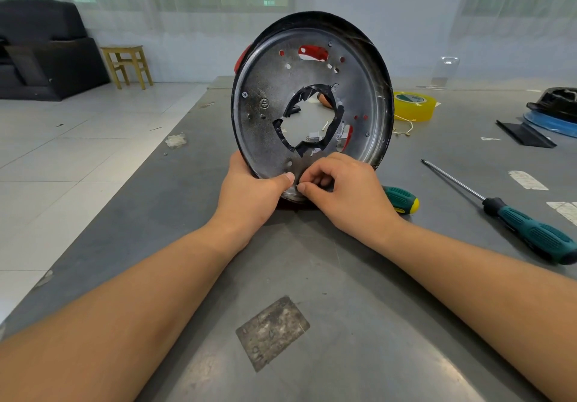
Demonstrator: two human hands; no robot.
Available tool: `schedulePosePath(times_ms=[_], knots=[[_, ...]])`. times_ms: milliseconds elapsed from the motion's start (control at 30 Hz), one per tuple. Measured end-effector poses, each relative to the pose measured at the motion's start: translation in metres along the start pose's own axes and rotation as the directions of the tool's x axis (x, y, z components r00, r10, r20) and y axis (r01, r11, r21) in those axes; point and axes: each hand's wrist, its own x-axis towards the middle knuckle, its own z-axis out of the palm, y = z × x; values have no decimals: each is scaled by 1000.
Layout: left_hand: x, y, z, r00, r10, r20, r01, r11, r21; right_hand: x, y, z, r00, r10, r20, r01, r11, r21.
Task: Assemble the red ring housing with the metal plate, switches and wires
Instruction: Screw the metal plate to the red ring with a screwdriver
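The metal plate (271,111) stands on edge at the centre of the frame, its lower rim resting on the grey table (312,276), with the red ring housing (242,56) showing behind it at the upper left rim and through the holes. The left hand (249,195) clasps the plate's lower left rim, thumb pressed on its face. The right hand (340,192) pinches thumb and forefinger together just beside that thumb, at the bottom of the plate; whatever it holds is too small to make out, probably a screw.

The step seems to be seating a small fastener in a lower hole. It goes best if the left hand keeps the plate steady and upright while the right fingers start the piece straight, by touch, before any tool comes in.

One screw (244,94) already sits at the plate's left. Black tape (312,89) lines the ragged centre opening. A long screwdriver (499,208) lies at right, and a second green handle (401,200) lies just behind the right hand, within easy reach. A yellow tape roll (413,104) and string sit further back. Nothing blocks the hands, though the right knuckles hide the hole.
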Motion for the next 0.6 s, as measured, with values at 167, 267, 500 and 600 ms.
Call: schedulePosePath(times_ms=[167, 267, 500, 600], knots=[[-1, -1, -1, 999, 34, 21, -34, 999, 15, 0, 2, 1, 1000, -6, -13, 6, 1000, 2], [-1, -4, -2, 999, 39, 32, -39, 999, 18, -1, 3, 2, 1000, 12, -26, -11, 999, 31], [-5, -1, -5, 996, 5, 87, -5, 1000, -5, -3, 2, 0, 998, 57, -17, -55, 991, 123], [-6, -3, -5, 996, 9, 84, -9, 1000, 2, -3, 2, 0, 995, 101, -1, -99, 984, 151]])
